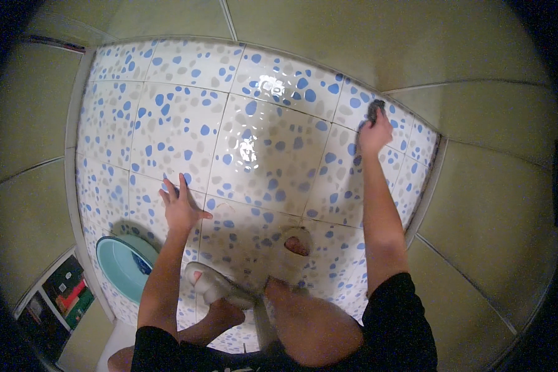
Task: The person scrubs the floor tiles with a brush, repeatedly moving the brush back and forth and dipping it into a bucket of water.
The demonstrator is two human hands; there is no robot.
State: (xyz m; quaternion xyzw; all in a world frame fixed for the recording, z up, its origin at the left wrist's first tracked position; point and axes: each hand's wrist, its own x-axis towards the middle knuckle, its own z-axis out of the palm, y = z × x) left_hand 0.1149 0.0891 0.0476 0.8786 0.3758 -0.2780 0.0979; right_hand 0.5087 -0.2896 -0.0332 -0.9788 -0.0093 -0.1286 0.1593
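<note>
The right hand [378, 134] grips a dark pad [376, 109], probably a wire scrubber, its texture being too small to confirm. The pad is at the floor [108, 133], close to the far wall [328, 37] and left of the right-hand corner. The left hand [181, 211] is spread over the tiles, fingers apart, holding nothing. A teal basin [121, 263] stands left of it, near the left wall [25, 124]; a slipper [212, 285] sits below the hand

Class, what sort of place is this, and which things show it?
Probably a bathroom or similar wet room: it has wet-looking floor tiles spotted blue and grey, large-panelled olive walls, and a turquoise basin.
</note>
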